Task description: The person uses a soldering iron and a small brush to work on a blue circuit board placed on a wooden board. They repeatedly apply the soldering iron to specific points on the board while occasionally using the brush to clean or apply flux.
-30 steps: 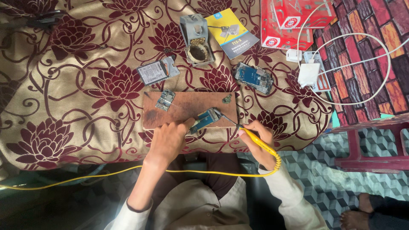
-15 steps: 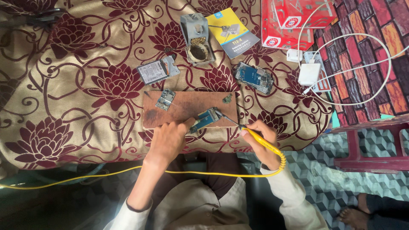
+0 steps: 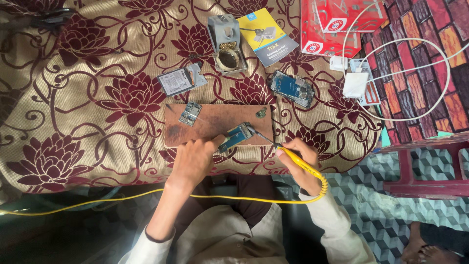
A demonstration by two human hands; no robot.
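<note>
Yellow soldering iron pinched in your right hand touches the circuit board; your left hand pinches that board on the wooden block.

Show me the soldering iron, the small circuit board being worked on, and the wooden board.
soldering iron (image 3: 299, 162), head view, on its yellow handle.
small circuit board (image 3: 236, 137), head view, on its blue face.
wooden board (image 3: 217, 121), head view, on bare wood at its middle.
</note>
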